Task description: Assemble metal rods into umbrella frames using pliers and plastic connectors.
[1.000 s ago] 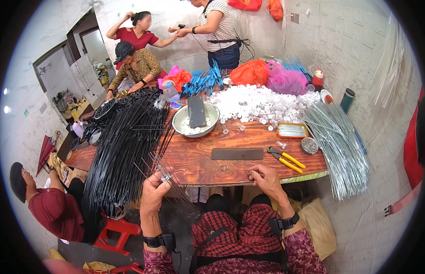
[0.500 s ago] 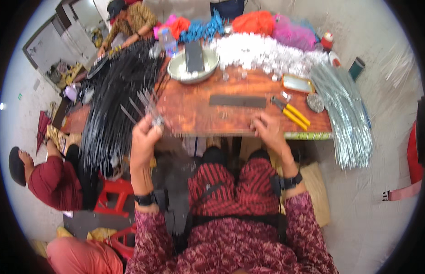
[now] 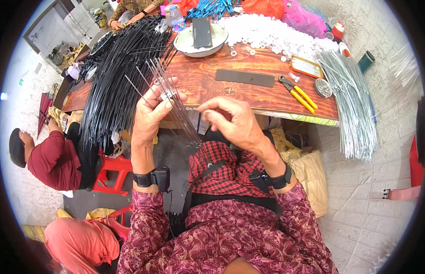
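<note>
My left hand [image 3: 149,114] is closed around a bundle of thin greyish rods [image 3: 188,122], with a small clear piece [image 3: 167,94] among them at the fingertips. The rods slant from above my fingers down toward my lap, and one strays apart on the left. Just right of the bundle is my right hand [image 3: 235,122], its fingers curled and thumb and forefinger close together. Whether something small sits between them I cannot make out. Both hands hover at the near edge of the wooden table [image 3: 199,86].
Long black strips [image 3: 116,86] cover the table's left; silvery strands [image 3: 347,105] hang off its right. Beyond lie a dark flat bar [image 3: 245,77], yellow-handled pliers [image 3: 300,97], a basin [image 3: 185,45], a yellow-rimmed tray [image 3: 308,67] and white plastic pieces [image 3: 272,34]. Other people sit at left.
My right hand has moved left, close to the bundle. My left hand has risen slightly, and the rods now show extending below it. The view has tipped downward.
</note>
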Demonstrator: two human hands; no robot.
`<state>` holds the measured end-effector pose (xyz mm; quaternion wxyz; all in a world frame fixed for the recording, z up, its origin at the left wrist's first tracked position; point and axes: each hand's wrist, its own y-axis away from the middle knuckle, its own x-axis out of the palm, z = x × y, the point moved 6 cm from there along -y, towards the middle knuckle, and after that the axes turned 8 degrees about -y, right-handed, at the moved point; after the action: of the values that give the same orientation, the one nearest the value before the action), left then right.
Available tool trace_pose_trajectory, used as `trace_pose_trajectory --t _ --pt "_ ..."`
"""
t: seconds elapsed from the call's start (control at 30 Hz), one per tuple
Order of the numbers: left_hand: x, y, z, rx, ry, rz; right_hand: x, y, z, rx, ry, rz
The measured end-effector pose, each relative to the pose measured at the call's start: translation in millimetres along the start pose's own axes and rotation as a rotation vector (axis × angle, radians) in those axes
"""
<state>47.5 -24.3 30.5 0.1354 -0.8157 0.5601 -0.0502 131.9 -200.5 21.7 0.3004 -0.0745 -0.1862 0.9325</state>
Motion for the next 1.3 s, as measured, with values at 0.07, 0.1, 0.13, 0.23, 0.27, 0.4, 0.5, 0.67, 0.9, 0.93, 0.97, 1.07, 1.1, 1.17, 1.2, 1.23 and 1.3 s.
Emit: trace_pose_trajectory --t 0.07,0.1,0.13,0.23,0.27,0.4,0.5,0.67,0.9,0.93,0.97,1.07,1.1,1.17,1.2,1.23,1.3 --pt "1 4 -1 0.016 0.006 0.013 12 -4 7 -0.052 0.020 0.002" --pt "2 6 -1 0.027 0.032 0.013 16 -6 7 -0.052 0.018 -0.003" --pt "2 7 -2 0.038 0.058 0.013 19 -7 11 -0.122 0.043 -0.027" --pt "-3 9 1 0.081 0.055 0.015 28 -10 11 -0.202 0.050 -0.084" --pt "-5 10 1 0.079 0.052 0.017 30 -10 10 -0.213 0.034 -0.112" --pt "-6 11 0 0.067 0.112 0.014 34 -7 19 -0.143 0.085 -0.190" --pt "-3 13 -2 0.078 0.140 0.023 35 -5 17 -0.134 0.132 -0.239" --pt "-9 18 3 0.092 0.165 0.006 43 -3 17 -0.228 0.138 -0.245" --pt "-8 20 5 0.091 0.210 0.050 44 2 18 -0.311 0.155 -0.261" --pt "-7 20 5 0.097 0.211 0.053 44 2 18 -0.319 0.154 -0.262" --pt "-6 20 4 0.102 0.212 0.056 44 3 19 -0.326 0.153 -0.264" --pt "-3 18 0 0.129 0.227 0.051 48 3 22 -0.364 0.103 -0.195" --pt "-3 18 0 0.129 0.226 0.053 48 4 22 -0.365 0.103 -0.197" --pt "-2 19 -1 0.123 0.215 0.057 48 5 21 -0.346 0.065 -0.188" --pt "-2 19 -1 0.122 0.214 0.057 47 5 20 -0.346 0.065 -0.189" --pt "0 19 -2 0.130 0.215 0.068 45 5 18 -0.349 0.035 -0.177" --pt "1 20 -3 0.138 0.217 0.080 43 6 16 -0.352 0.006 -0.166"
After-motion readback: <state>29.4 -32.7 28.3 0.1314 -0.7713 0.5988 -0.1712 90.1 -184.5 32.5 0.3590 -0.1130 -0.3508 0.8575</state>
